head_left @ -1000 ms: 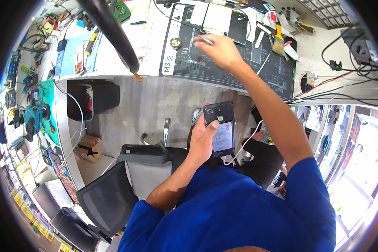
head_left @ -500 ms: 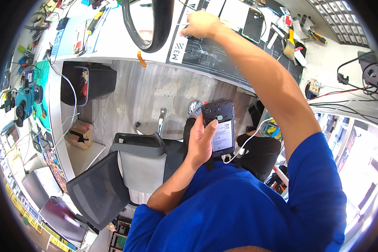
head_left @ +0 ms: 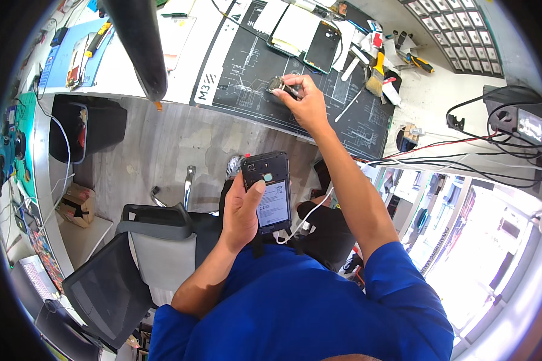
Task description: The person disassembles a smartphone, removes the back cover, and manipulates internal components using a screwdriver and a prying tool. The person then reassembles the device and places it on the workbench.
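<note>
My left hand point(head_left: 241, 215) is wrapped around a dark smartphone point(head_left: 275, 203) with its back cover off, so the white-labelled battery and a camera lens show. Its thumb lies across the upper part of the phone, near a small pale square. A white cable point(head_left: 307, 215) runs close by the phone's lower end. Above the black work mat point(head_left: 241, 75), my right hand point(head_left: 312, 108) pinches a small dark piece with a metallic look point(head_left: 275, 83); its kind is too small to tell. A thin white stick point(head_left: 348, 106) lies on the mat, right of that hand.
Farther back are a dark phone back cover point(head_left: 323, 47), a yellow-handled brush point(head_left: 376, 75) and a screwdriver point(head_left: 420, 62). Cables point(head_left: 427, 157) run along the right side. A thick black arm point(head_left: 137, 48) hangs over the bench. An office chair point(head_left: 162, 246) stands at my left.
My right hand has come back from the mat's far left part toward its near middle, now with a small dark piece in its fingers. The view has shifted; my left hand still holds the phone.
</note>
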{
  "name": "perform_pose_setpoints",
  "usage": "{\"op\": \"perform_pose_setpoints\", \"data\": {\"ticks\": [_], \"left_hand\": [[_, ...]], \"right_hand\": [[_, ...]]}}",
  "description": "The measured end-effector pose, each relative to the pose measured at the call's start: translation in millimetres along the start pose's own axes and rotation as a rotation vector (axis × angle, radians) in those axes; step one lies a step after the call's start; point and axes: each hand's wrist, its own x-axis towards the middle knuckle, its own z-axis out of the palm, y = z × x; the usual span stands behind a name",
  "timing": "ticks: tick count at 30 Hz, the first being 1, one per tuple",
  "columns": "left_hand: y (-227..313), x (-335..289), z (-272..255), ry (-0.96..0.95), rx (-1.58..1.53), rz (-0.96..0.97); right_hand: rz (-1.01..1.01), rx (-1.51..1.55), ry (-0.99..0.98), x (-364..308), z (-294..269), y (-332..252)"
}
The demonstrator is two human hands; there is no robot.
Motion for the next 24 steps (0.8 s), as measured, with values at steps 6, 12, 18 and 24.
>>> {"op": "perform_pose_setpoints", "data": {"ticks": [6,12,18,24], "left_hand": [[-9,0,7,0.015,0.001,0.001],[-9,-1,10,-0.004,0.023,0.009],[-13,-1,4,0.014,0.022,0.009],[-13,0,3,0.013,0.005,0.013]], "right_hand": [[0.005,-0.343,-0.082,-2,-11,-19],[-0.115,-0.490,-0.191,2,-24,-29],[-0.058,-0.498,-0.251,-5,-44,-19],[0.043,-0.424,-0.123,-9,-44,-35]]}}
